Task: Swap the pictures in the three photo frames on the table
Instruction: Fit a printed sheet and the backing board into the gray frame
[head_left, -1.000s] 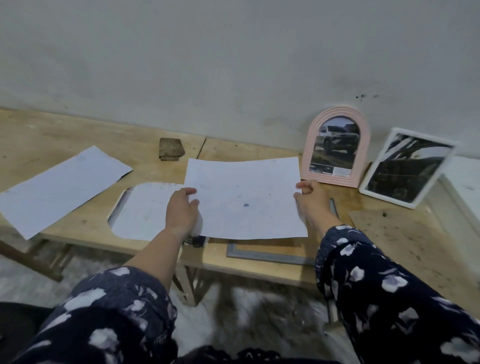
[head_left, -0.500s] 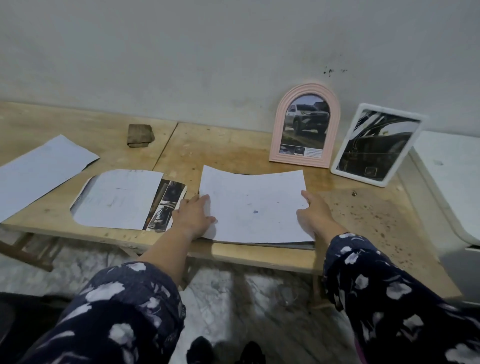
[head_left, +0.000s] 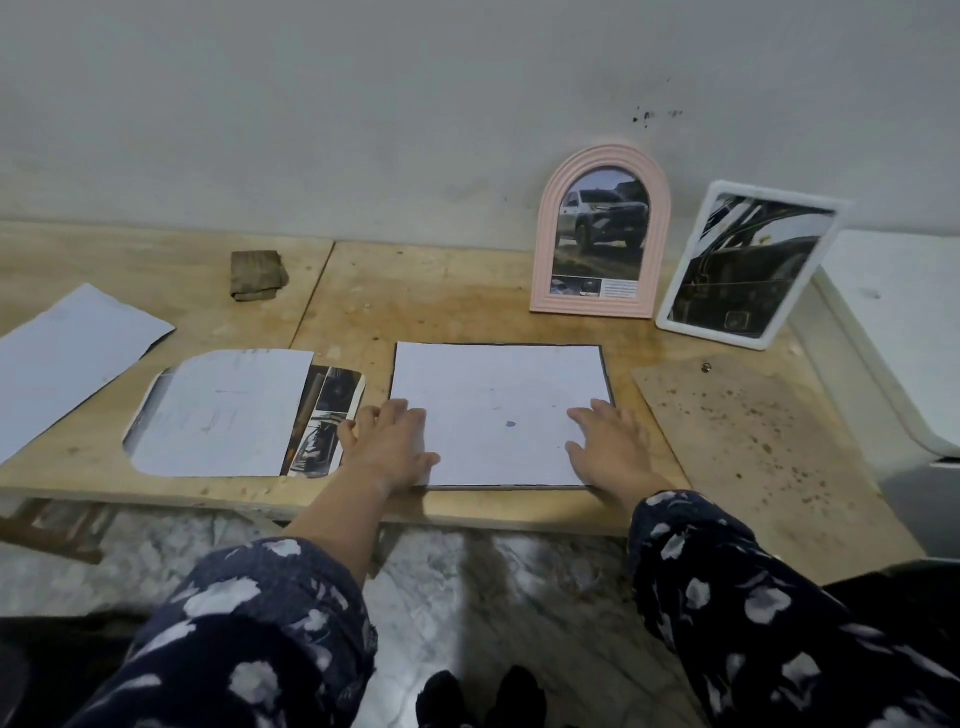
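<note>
A white sheet (head_left: 498, 405), blank side up, lies flat inside a thin dark frame (head_left: 605, 374) at the table's front middle. My left hand (head_left: 389, 441) presses flat on the sheet's near left corner, fingers spread. My right hand (head_left: 608, 441) presses flat on its near right part. A pink arched frame (head_left: 545, 249) with a truck picture leans on the wall at the back right. Beside it leans a white rectangular frame (head_left: 675, 322) with a dark picture. Left of my left hand lies a cut picture (head_left: 223, 415), white side up, over a dark printed picture (head_left: 327, 410).
A large white sheet (head_left: 67, 358) lies at the far left. A small brown block (head_left: 257, 275) sits near the wall. A brown backing board (head_left: 753, 457) with a small screw (head_left: 705, 368) lies at the right, next to a white appliance (head_left: 893, 343). The wooden table (head_left: 441, 301) ends just before my arms.
The sheet was held up by its side edges, then lowered onto the dark frame. Both hands now press flat on it. The camera has tilted down.
</note>
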